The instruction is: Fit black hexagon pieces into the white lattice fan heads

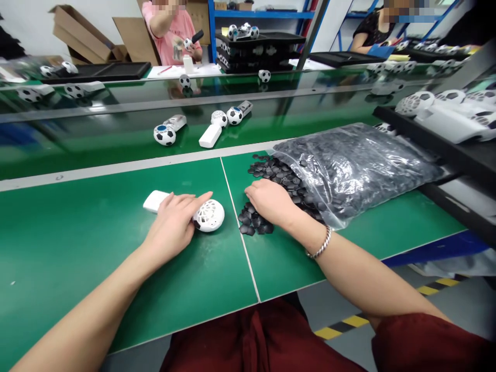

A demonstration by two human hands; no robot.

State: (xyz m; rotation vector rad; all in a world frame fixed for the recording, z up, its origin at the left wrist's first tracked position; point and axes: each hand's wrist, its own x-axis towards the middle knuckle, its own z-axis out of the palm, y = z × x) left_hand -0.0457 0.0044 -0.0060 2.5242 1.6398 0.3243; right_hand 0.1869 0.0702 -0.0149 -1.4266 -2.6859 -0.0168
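My left hand lies across a white hand-held fan on the green table, fingers stretched over its handle and round grille head. My right hand rests palm down on a heap of small black pieces spilling from a clear plastic bag. Its fingers curl into the pieces, and what they grip is hidden. A metal bracelet sits on that wrist.
Beyond the table runs a conveyor belt carrying football-patterned fans and a white fan. A black tray of white fans stands at the right. Two other people work at the far side, by cardboard boxes and blue shelves.
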